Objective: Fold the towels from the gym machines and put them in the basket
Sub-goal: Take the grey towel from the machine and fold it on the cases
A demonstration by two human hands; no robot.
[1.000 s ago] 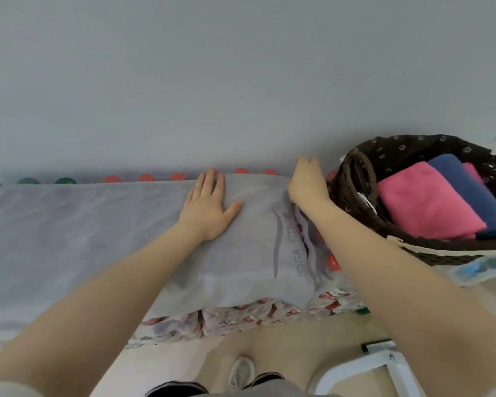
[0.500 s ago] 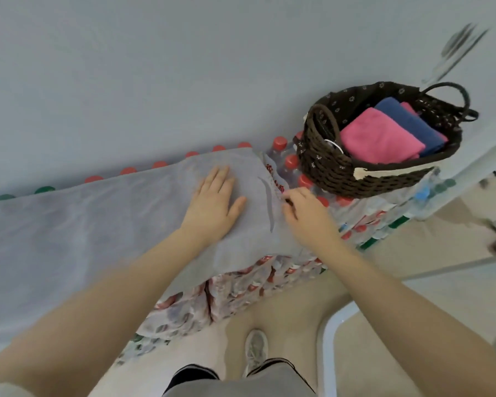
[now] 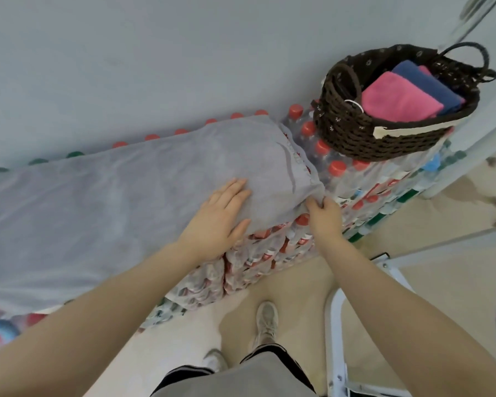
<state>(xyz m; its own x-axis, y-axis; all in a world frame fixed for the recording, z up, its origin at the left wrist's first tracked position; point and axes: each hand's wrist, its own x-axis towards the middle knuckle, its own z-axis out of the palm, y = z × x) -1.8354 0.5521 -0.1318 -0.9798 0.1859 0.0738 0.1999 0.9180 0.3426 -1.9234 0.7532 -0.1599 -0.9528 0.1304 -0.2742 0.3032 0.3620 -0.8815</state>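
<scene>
A long grey towel (image 3: 103,202) lies spread over stacked packs of water bottles (image 3: 272,253) along the wall. My left hand (image 3: 218,222) presses flat on the towel near its right end, fingers straight. My right hand (image 3: 324,216) pinches the towel's near right corner at the edge of the stack. At the right, on top of more bottles, stands a dark brown woven basket (image 3: 352,133). It holds a folded pink towel (image 3: 398,101) and a folded blue towel (image 3: 430,84).
A pale wall runs close behind the bottle stack. A white metal frame (image 3: 338,333) stands on the beige floor at lower right, beside my shoes (image 3: 267,322). Another white post (image 3: 470,156) rises to the right of the basket.
My right hand slid from the towel's far right corner down its right edge to the near corner and now pinches it. My left hand moved a little nearer. The view shifted back and right.
</scene>
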